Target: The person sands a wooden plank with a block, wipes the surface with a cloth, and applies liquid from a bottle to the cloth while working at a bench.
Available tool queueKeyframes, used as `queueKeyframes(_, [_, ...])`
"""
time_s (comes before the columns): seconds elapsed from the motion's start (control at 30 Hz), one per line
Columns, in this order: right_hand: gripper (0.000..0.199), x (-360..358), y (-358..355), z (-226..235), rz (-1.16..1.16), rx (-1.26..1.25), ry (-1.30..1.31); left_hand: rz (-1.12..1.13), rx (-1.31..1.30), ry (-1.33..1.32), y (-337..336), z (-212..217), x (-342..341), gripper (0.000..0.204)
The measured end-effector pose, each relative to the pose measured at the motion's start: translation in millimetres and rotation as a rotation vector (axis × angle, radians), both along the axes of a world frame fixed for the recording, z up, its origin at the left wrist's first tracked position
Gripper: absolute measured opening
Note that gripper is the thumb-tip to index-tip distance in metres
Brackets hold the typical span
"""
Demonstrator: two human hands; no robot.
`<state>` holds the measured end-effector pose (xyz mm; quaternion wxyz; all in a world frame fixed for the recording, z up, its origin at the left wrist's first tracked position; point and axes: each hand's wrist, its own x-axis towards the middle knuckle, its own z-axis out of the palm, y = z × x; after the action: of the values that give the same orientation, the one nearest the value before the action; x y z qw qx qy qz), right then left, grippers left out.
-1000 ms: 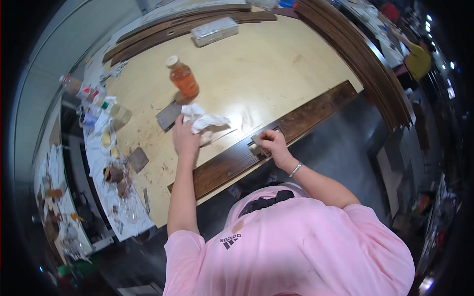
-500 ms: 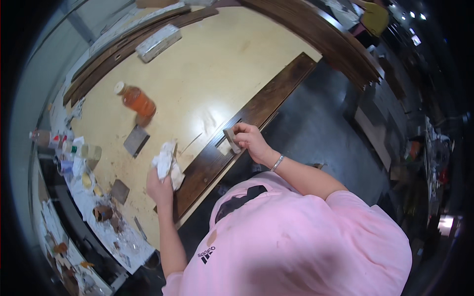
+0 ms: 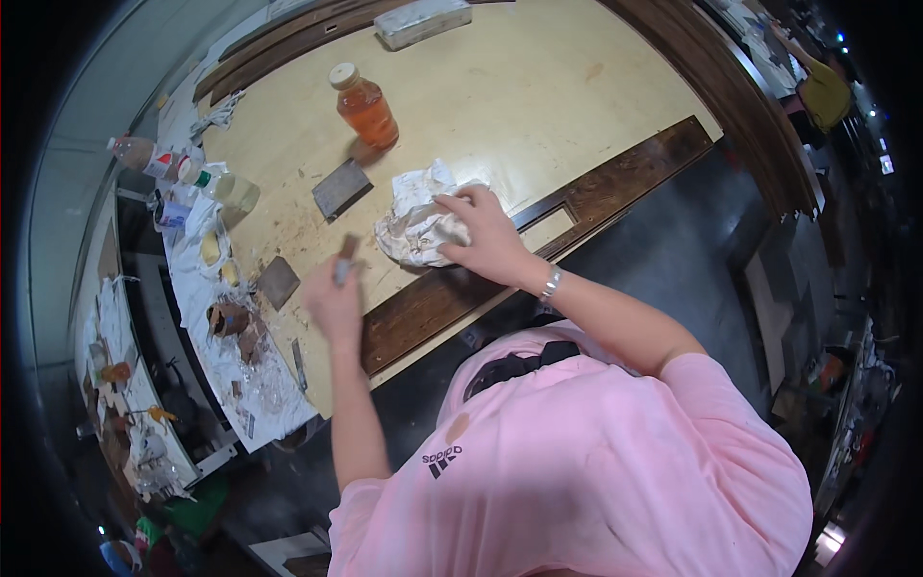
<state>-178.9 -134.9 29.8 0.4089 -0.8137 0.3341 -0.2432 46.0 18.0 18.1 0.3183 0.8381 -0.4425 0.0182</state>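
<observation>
My left hand [image 3: 334,303], blurred by motion, is closed around a small brown-and-grey block [image 3: 344,258] above the table's near left part. My right hand [image 3: 488,236] lies over a crumpled white cloth [image 3: 419,231], its thumb and fingers curved around the cloth's right side. Beneath that hand runs a long dark brown wooden board [image 3: 615,185] with a rectangular cutout, along the table's near edge. A flat grey-brown block [image 3: 342,188] rests just left of the cloth. Another flat square piece [image 3: 278,283] lies beside my left hand.
An amber-filled bottle [image 3: 365,111] stands on the pale table [image 3: 538,87], with a wrapped block [image 3: 423,21] farther back. Brown boards [image 3: 711,67] lie at the far right. Bottles [image 3: 221,185] and scraps line the left edge. A person [image 3: 822,94] is at the far right.
The white cloth has gone from my left hand to the table under my right hand. My right hand has left the cutout; a small block now shows in my left hand. The view has shifted.
</observation>
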Motion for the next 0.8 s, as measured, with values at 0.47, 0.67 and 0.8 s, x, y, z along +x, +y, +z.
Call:
queueKeyframes(0.47, [0.029,-59,-79,18,-0.392,-0.379,0.128,-0.337,0.004,0.130,15,-5,-61,0.037])
queueKeyframes(0.67, [0.024,-130,-67,19,-0.405,-0.542,0.230,-0.526,0.024,0.264,-55,-2,-138,0.039])
queueKeyframes(0.8, [0.022,-126,-72,-39,-0.180,-0.576,0.009,-0.580,0.216,-0.006,-96,-12,-171,0.047])
